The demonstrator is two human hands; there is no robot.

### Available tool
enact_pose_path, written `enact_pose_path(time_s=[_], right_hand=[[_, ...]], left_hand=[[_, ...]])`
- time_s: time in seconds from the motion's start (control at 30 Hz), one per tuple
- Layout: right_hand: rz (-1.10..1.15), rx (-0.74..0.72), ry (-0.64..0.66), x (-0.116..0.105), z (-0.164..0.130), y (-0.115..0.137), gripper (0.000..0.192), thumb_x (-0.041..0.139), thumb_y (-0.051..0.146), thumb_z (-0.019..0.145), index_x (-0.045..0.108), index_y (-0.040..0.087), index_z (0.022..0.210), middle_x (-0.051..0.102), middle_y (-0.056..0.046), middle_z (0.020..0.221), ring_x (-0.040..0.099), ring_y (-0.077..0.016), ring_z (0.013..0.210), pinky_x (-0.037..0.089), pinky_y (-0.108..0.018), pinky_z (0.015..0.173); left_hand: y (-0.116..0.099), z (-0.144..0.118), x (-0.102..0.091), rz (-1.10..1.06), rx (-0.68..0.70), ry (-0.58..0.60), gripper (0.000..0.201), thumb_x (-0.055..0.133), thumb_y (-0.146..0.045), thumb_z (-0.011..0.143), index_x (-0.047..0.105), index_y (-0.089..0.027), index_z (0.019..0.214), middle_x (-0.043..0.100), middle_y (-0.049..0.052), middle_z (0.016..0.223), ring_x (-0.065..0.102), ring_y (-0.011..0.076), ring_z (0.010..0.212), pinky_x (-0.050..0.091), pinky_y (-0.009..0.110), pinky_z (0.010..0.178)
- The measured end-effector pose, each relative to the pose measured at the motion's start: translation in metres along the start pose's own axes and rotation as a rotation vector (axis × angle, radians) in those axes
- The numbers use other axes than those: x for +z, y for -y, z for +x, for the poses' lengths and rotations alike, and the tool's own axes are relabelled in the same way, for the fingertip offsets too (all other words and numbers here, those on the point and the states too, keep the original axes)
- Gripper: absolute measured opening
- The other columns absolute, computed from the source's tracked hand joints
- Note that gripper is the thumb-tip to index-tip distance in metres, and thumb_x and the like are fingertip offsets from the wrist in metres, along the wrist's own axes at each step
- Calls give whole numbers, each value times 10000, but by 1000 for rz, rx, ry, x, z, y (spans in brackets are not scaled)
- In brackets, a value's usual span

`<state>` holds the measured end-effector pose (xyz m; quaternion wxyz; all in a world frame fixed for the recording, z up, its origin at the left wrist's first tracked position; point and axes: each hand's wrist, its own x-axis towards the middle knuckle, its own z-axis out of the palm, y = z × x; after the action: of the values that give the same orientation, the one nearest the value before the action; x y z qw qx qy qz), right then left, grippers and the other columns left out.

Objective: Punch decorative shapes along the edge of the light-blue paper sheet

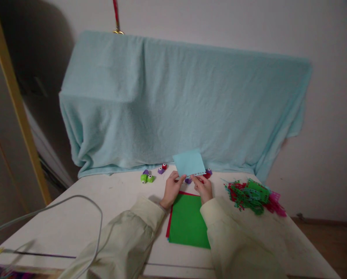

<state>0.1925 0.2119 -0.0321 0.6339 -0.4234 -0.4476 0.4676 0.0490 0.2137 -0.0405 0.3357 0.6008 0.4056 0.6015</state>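
Sleeves [127, 236] nearest camera | green sheet [188, 221] flat on table [74, 209], under wrists | left hand [171, 188], right hand [204, 187] each pinch blue paper [189, 162], raised, lower edge punched | step: edge punching, judged | next: steady paper, punch [188, 180] just below

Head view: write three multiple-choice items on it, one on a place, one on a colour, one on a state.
1. Where does the heap of cut paper scraps lie?
A. right of the hands
B. on the towel
C. under the green sheet

2. What colour is the top sheet of the stack?
A. yellow
B. green
C. black

3. How is the light blue paper kept?
A. flat on the table
B. crumpled
C. held up by left hand and right hand

A: scraps lie beyond the right sleeve. B: green shows on top. C: both hands pinch its lower edge.
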Motion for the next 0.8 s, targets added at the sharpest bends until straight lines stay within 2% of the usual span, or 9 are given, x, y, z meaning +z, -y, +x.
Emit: enact_pose_path(time_s=[0.23, 0.4, 0.5, 0.6, 0.7, 0.8], right_hand=[[2, -33, -102, -3, 4, 0, 338, 771, 454, 632, 623, 158, 702, 385, 84, 458, 260, -51, 406, 173, -216, 382], [38, -37, -128, -4, 5, 4, 319, 775, 428, 634, 611, 161, 694, 376, 85, 453, 259, -47, 400, 171, -215, 377], [86, -31, -91, -4, 4, 7, 332, 749, 432, 668, 548, 173, 620, 365, 82, 463, 245, -43, 394, 146, -221, 374], [113, -22, -2, -4, 2, 9, 358, 711, 430, 714, 495, 178, 581, 376, 74, 486, 233, -40, 393, 138, -225, 377], [90, -4, 48, -5, 1, 7, 345, 715, 415, 712, 500, 178, 582, 384, 72, 494, 244, -40, 397, 152, -221, 380], [55, 6, 34, -5, 2, 4, 309, 732, 415, 688, 552, 172, 622, 371, 79, 478, 251, -43, 397, 157, -216, 379]], left_hand=[[-2, 0, 0, 6, -15, 10, 304, 537, -449, 868, 683, -199, 962, 597, 63, 1003, 569, 184, 889, 489, 241, 631], [-3, -1, 1, -7, -12, -3, 309, 528, -457, 869, 666, -186, 919, 592, 57, 972, 567, 171, 848, 492, 234, 619], [-2, 0, 1, -10, -16, -18, 320, 525, -467, 866, 657, -180, 912, 595, 58, 971, 568, 169, 848, 494, 229, 614], [-2, 0, 1, -9, -21, -21, 323, 523, -469, 866, 653, -177, 914, 595, 58, 959, 567, 164, 839, 495, 226, 611], [-1, 0, 1, 7, -22, -26, 316, 526, -462, 866, 653, -175, 901, 597, 56, 939, 569, 160, 825, 488, 225, 612], [1, 1, 1, 20, -14, -28, 310, 528, -459, 866, 653, -177, 903, 598, 53, 938, 570, 160, 824, 479, 226, 606]])
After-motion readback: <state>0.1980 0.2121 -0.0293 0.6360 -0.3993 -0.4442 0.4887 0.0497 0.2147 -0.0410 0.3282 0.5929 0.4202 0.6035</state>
